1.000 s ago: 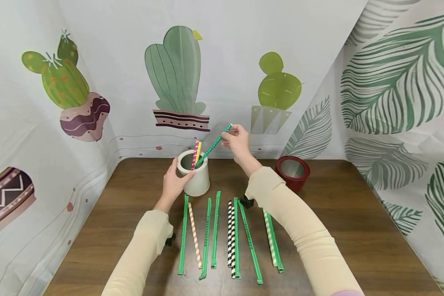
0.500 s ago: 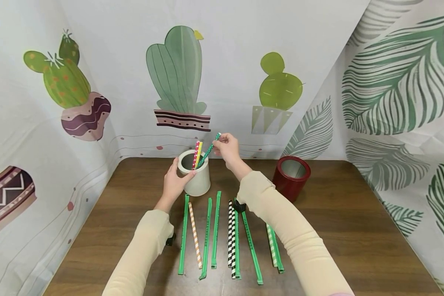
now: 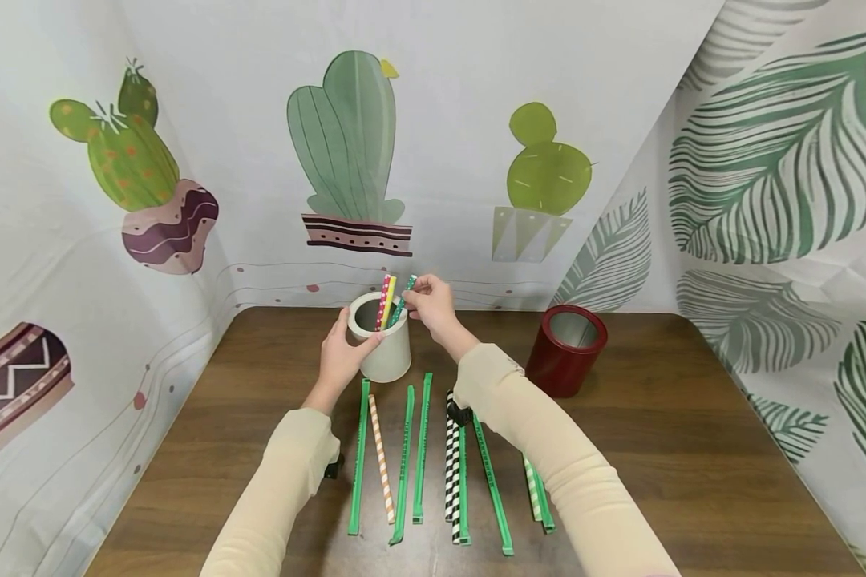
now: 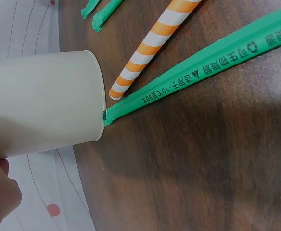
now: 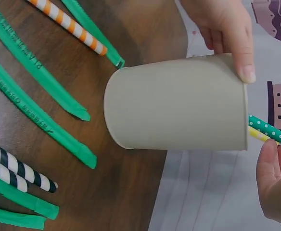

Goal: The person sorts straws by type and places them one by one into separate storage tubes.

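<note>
A cream canister (image 3: 388,359) stands upright at the table's back, and my left hand (image 3: 341,357) grips it by the rim, thumb at the front. My right hand (image 3: 433,308) pinches the upper part of a green paper straw with white dots (image 3: 398,311), whose lower end is inside the canister. Next to it lean a pink dotted straw (image 3: 383,303) and a yellow straw (image 3: 390,298). From the side, the right wrist view shows the green dotted straw (image 5: 270,130) rising past the rim between my fingers. The canister's walls hide the straws' bottom ends.
In front of the canister lie several green-wrapped straws (image 3: 404,465), an orange-striped straw (image 3: 380,457), black-striped straws (image 3: 451,473) and a pale green-striped straw (image 3: 532,487). A dark red canister (image 3: 564,357) stands at the right. Behind the table hangs a cactus-print cloth (image 3: 447,160).
My right hand has come down and to the left, lowering the green dotted straw deeper into the cream canister and steeper. The left hand stays on the canister.
</note>
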`<state>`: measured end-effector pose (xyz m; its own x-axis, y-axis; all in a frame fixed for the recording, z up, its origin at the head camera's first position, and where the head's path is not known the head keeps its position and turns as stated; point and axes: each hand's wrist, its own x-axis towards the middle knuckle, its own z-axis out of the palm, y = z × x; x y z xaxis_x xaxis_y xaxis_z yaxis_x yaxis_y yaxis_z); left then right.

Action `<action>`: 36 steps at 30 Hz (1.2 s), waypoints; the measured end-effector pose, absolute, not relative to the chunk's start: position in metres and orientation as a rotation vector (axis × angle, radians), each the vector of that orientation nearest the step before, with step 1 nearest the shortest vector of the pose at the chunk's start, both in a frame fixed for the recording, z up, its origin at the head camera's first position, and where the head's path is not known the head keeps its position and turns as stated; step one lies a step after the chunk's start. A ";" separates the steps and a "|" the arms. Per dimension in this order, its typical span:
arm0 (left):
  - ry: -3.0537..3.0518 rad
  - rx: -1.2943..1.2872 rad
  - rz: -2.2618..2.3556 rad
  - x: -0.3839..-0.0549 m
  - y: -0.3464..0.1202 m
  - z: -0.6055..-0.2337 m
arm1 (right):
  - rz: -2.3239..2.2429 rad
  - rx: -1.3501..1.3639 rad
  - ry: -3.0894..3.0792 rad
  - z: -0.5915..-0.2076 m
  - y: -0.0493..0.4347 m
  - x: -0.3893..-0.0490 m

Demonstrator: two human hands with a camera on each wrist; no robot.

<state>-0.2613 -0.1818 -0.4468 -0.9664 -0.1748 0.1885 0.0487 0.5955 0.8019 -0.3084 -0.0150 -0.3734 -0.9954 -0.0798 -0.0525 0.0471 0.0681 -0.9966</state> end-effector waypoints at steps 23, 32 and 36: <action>-2.564 0.115 -1.314 -0.263 -0.182 -0.450 | -1.934 -0.045 2.213 -0.390 0.031 -0.302; -2.564 0.109 -1.299 -0.263 -0.183 -0.450 | -1.792 -0.096 2.302 -0.411 0.054 -0.293; -2.566 0.104 -1.304 -0.263 -0.182 -0.450 | -1.759 -0.087 2.312 -0.423 0.065 -0.289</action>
<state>-0.2625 -0.1822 -0.4499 -0.9634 -0.1805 0.1981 0.0536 0.5944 0.8024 -0.2892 0.0648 -0.4233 -0.9707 -0.1882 -0.1494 0.0938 0.2757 -0.9566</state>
